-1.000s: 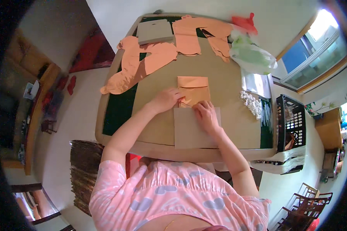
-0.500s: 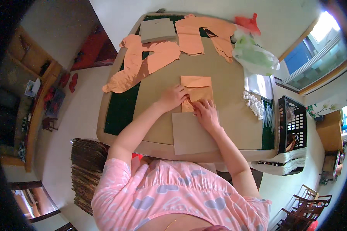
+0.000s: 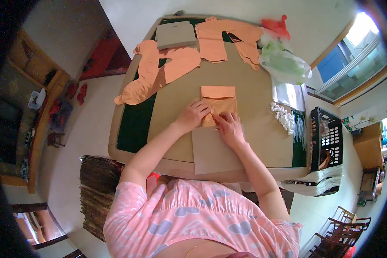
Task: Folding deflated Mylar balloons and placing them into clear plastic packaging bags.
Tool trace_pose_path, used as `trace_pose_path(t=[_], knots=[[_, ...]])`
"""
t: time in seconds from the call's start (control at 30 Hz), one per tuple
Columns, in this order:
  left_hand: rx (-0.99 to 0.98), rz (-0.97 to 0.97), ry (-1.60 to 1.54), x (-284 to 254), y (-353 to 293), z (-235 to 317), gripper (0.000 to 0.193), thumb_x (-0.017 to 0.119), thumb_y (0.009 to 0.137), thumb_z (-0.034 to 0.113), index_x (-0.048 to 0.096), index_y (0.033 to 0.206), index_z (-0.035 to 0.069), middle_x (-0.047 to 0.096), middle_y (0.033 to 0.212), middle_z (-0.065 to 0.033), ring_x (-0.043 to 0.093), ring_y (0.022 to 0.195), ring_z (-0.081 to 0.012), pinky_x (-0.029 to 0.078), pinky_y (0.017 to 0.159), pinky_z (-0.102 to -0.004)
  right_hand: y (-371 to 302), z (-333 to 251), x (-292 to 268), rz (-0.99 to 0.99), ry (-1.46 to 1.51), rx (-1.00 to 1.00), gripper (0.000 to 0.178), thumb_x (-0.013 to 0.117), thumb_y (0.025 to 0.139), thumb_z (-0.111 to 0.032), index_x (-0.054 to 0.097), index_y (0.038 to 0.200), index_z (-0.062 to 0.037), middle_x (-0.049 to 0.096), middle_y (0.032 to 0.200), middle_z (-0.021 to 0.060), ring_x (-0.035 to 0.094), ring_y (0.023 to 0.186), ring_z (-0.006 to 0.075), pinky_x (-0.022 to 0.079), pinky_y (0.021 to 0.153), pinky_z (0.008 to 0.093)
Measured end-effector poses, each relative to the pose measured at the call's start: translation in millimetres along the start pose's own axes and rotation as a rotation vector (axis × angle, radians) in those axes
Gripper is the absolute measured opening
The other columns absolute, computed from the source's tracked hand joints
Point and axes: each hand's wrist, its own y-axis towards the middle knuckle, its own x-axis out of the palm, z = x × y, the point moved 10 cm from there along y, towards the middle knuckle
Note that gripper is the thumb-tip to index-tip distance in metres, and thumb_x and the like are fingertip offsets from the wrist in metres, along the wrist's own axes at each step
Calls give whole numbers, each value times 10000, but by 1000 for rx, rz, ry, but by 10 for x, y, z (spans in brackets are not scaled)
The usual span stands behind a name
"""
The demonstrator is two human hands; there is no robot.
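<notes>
In front of me lies a rose-gold foil sheet, probably a balloon [image 3: 223,105], folded into a small rectangle with a flap across its far end. My left hand [image 3: 194,115] pinches its near left part, fingers bent and pressed together. My right hand [image 3: 230,129] lies close beside it, with thumb and fingers closed on the foil's near edge. Between the fingertips the foil is creased, and part of it is hidden under the hands. Under my right wrist is a flat grey card [image 3: 215,152], which extends towards the table's near edge.
Flat rose-gold foil shapes [image 3: 137,88] lie along the table's far and left sides, beside a stack of grey cards [image 3: 176,34]. To the right are a plastic bag [image 3: 283,62], a white bundle [image 3: 282,118], clear straws [image 3: 299,131] and a black basket [image 3: 333,133] beyond the edge.
The flap at the foil's far end now lies flatter and looks wider. Both hands have shifted slightly nearer to me, still pinching the foil.
</notes>
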Motion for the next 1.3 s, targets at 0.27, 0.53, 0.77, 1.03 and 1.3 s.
trace_pose_path(t=[0.27,0.53,0.77,1.03,1.3], knots=[[-439,20,-85,-41,61,-55,202,674,782,181,658,960,87,588,1080,-74,556,1040,-273,438,916,-456,-39,0,45,-20,-49,-55,327,641,759,-40,671,1071,-133,578,1007,65,529,938,276,458,813,405],[-904,158,-81,45,-83,-394,410,774,708,207,611,1053,57,592,1026,-147,557,988,-327,459,845,-423,-51,5,56,-11,-11,-49,337,625,757,-29,656,1077,-131,577,1005,65,524,944,284,451,821,413],[-1086,-147,-265,339,-111,-748,548,828,654,332,589,1037,21,656,964,-178,632,928,-350,500,798,-437,-50,10,30,25,-29,-74,345,626,746,-37,651,1075,-136,568,1008,62,518,967,286,447,835,424],[-1120,-314,-411,797,-239,-1021,421,783,662,390,678,938,90,682,934,-148,653,913,-318,508,782,-428,-70,91,-48,73,88,-46,297,617,784,-55,637,1077,-100,569,1049,97,525,967,313,453,849,429],[-1042,-240,-464,859,-281,-1074,318,758,713,371,679,867,103,690,851,-99,665,826,-276,506,722,-415,-599,-145,-342,-192,18,-48,355,590,849,-124,593,1204,-110,509,1306,125,451,1240,322,345,1043,522]])
